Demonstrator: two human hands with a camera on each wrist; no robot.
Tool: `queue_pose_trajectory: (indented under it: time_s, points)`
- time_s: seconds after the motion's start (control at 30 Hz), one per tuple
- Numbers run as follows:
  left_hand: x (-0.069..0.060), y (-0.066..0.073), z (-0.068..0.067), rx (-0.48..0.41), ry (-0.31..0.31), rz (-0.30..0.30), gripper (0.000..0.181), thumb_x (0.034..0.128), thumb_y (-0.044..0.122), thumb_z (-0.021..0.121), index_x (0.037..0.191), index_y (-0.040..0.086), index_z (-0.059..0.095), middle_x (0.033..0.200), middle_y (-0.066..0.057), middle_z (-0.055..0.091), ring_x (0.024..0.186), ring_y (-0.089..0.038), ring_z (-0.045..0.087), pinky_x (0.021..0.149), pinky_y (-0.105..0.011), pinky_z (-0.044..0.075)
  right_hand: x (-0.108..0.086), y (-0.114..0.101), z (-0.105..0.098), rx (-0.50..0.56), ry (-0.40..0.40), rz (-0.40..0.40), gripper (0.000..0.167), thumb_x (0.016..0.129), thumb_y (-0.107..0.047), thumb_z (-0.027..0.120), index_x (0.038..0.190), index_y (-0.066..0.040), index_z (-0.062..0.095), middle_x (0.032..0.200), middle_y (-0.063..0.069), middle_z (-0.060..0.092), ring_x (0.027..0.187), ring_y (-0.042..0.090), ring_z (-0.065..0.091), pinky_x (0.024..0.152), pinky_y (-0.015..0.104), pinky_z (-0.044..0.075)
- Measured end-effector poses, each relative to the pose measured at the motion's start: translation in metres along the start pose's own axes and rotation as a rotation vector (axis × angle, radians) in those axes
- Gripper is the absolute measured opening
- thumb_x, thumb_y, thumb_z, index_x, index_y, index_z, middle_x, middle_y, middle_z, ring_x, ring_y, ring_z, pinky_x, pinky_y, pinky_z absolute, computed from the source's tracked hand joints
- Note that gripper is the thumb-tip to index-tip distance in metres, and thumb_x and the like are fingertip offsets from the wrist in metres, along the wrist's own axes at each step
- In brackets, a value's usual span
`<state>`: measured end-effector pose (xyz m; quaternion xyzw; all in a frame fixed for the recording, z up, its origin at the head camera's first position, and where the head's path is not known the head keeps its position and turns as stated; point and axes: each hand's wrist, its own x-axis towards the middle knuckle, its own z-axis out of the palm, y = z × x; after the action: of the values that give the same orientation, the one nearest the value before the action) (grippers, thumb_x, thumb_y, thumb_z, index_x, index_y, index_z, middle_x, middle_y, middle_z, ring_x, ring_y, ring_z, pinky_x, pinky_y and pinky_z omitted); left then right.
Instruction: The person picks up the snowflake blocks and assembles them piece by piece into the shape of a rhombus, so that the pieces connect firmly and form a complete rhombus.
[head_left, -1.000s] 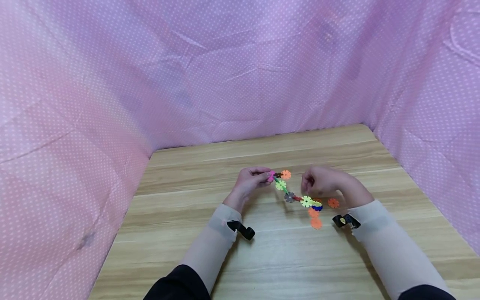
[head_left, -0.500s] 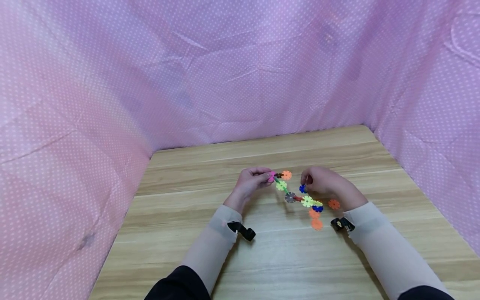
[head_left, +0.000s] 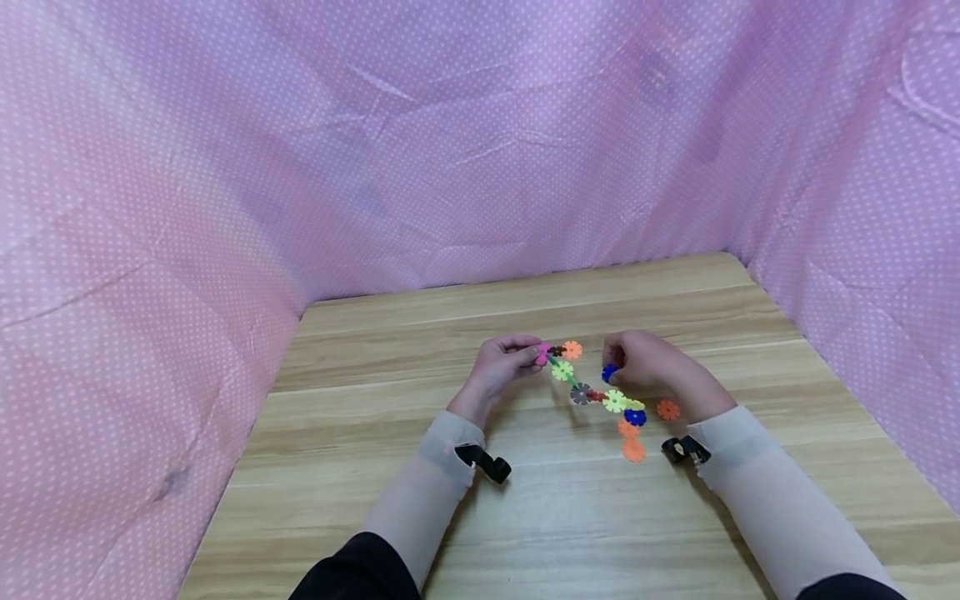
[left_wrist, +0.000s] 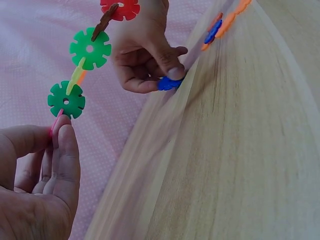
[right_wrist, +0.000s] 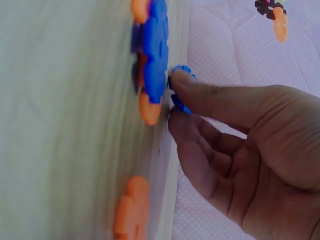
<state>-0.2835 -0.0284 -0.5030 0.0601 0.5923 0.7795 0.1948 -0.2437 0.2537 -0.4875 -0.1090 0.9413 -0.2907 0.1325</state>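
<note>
My left hand (head_left: 495, 367) pinches a pink notched disc (head_left: 543, 353) between thumb and fingers. From it a chain of slotted-together discs runs toward the right, with a yellow-green disc (head_left: 562, 371) and a grey disc (head_left: 581, 394) among them. A short branch ends in an orange disc (head_left: 572, 350). In the left wrist view, green discs (left_wrist: 90, 48) in the chain rise above the left fingers. My right hand (head_left: 652, 365) holds a blue notched disc (right_wrist: 182, 104) by thumb and fingertips, right of the chain and apart from it. Its fingers partly cover that disc.
On the wooden table (head_left: 555, 517), another blue disc (head_left: 635, 417) lies by orange discs (head_left: 633, 450) below the chain's right end. A separate orange disc (head_left: 667, 409) is near the right wrist. Pink dotted cloth (head_left: 480, 167) hangs behind and at both sides.
A blue disc, not visible in the right fingers a second ago, came into sight below them, then rose and turned slightly within the pinch. The left hand and chain have stayed nearly still.
</note>
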Motion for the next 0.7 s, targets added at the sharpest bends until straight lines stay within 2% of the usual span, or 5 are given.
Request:
queue_pose_trajectory:
  time_s: [0.2,0.3,0.5,0.7]
  points:
    - [0.0012,-0.0008,-0.0005,0.001,0.005,0.001,0.021,0.096,-0.009,0.069,0.117,-0.009,0.072,0.096,-0.014,0.076,0.084,-0.02,0.075,0.081,-0.032,0.063,0.0021,-0.0006,-0.0026,0.145,0.072,0.025,0.014,0.097,-0.001,0.066,0.1,-0.012,0.074,0.095,0.006,0.069,0.086,0.025,0.064,0.076,0.04,0.055]
    - [0.0016,-0.001,-0.0005,0.001,0.01,-0.002,0.023,0.096,-0.009,0.069,0.119,-0.01,0.07,0.097,-0.015,0.077,0.083,-0.019,0.075,0.08,-0.032,0.063,0.004,-0.0006,-0.0045,0.202,0.122,0.02,0.013,0.1,-0.006,0.067,0.103,-0.013,0.077,0.098,0.007,0.072,0.089,0.026,0.066,0.078,0.04,0.057]
    - [0.0019,-0.0015,-0.0009,-0.006,0.014,0.0,0.029,0.0966,-0.009,0.069,0.125,-0.014,0.066,0.1,-0.016,0.077,0.087,-0.021,0.076,0.08,-0.03,0.063,0.0092,-0.0009,-0.0073,0.213,0.231,-0.046,0.006,0.1,-0.012,0.072,0.101,-0.012,0.079,0.095,0.006,0.073,0.085,0.023,0.065,0.075,0.036,0.055]
    - [0.0026,-0.0026,-0.0013,-0.016,0.035,0.019,0.025,0.096,-0.009,0.07,0.12,-0.013,0.07,0.098,-0.015,0.078,0.09,-0.025,0.077,0.082,-0.033,0.063,0.0095,-0.005,-0.0086,0.301,0.271,-0.077,0.008,0.098,-0.013,0.076,0.104,-0.008,0.079,0.094,0.006,0.075,0.087,0.028,0.068,0.069,0.03,0.057]
